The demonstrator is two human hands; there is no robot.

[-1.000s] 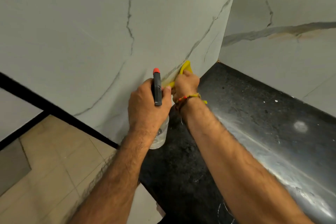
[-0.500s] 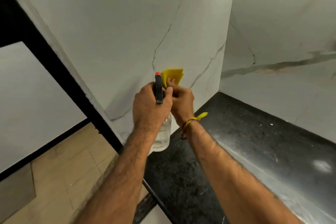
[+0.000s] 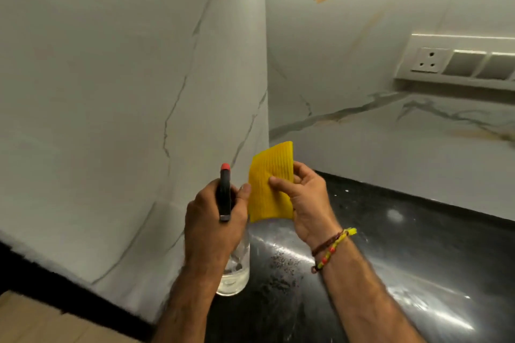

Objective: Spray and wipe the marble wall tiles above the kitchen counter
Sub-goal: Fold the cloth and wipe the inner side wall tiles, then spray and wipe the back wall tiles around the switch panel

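Note:
My left hand [image 3: 213,227] grips a clear spray bottle [image 3: 233,273] by its black head with the red nozzle tip pointing up toward the left marble wall [image 3: 111,106]. My right hand [image 3: 305,200] pinches a yellow ribbed cloth [image 3: 269,184], thumb across its front, and holds it upright in the air just right of the bottle. The cloth is off the wall. Grey-veined white marble tiles cover the left wall and the back wall [image 3: 376,147], which meet in a corner above the cloth.
A glossy black counter [image 3: 390,273] runs below the walls, with specks and light glare on it. A white socket and switch panel [image 3: 457,62] sits on the back wall at upper right. Beige floor tiles [image 3: 30,320] show at lower left.
My right hand has lifted the cloth off the left wall and turned it to face me, held beside the bottle. My view has risen, bringing the socket panel into sight.

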